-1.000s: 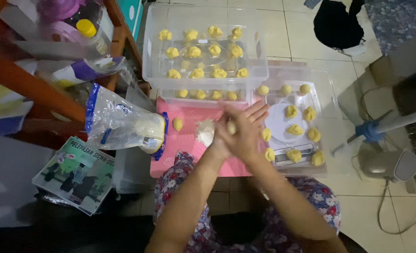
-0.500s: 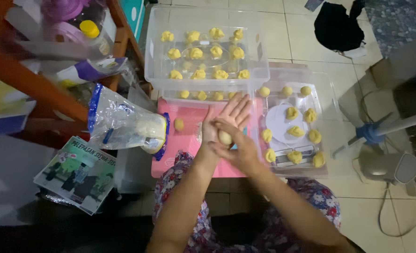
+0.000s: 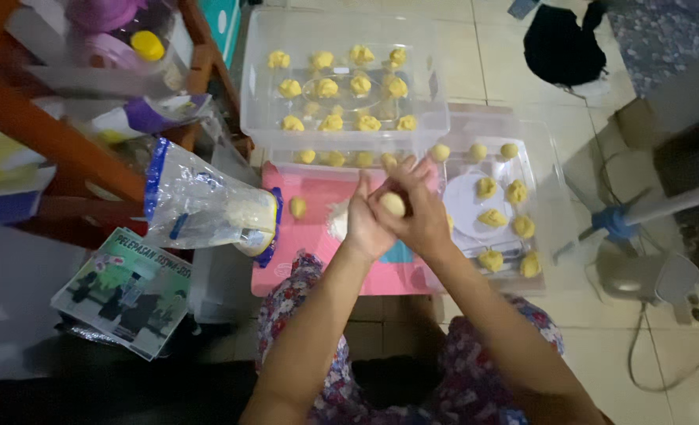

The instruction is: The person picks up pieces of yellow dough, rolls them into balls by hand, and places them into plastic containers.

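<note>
Over a pink mat (image 3: 318,252) on the tiled floor, a seated person presses a pale yellow dough ball (image 3: 392,205) between both palms: the left hand (image 3: 363,224) cups it from beneath, fingers flat and raised, while the right hand (image 3: 420,212) closes over it from the far side. Neither hand is clenched; the ball shows in the gap between them.

Held this loosely above the mat's edge, the ball could slip out and drop onto the mat or roll toward the floor, and a hard press might flatten or crack it. One finished ball (image 3: 296,207) lies alone on the mat, near enough to be knocked by a forearm.

Beyond the hands, a clear lidded plastic box (image 3: 263,126) carries rows of yellow dough pieces, and a shallow clear tray (image 3: 542,189) at right holds more around a white disc. At left, a clear plastic bag with blue trim (image 3: 200,208) lies on its side, white powder inside. Below it rests a green-and-white printed leaflet (image 3: 125,287) showing figures. A yellow-capped bottle (image 3: 146,46) stands on the orange shelf (image 3: 50,134).
</note>
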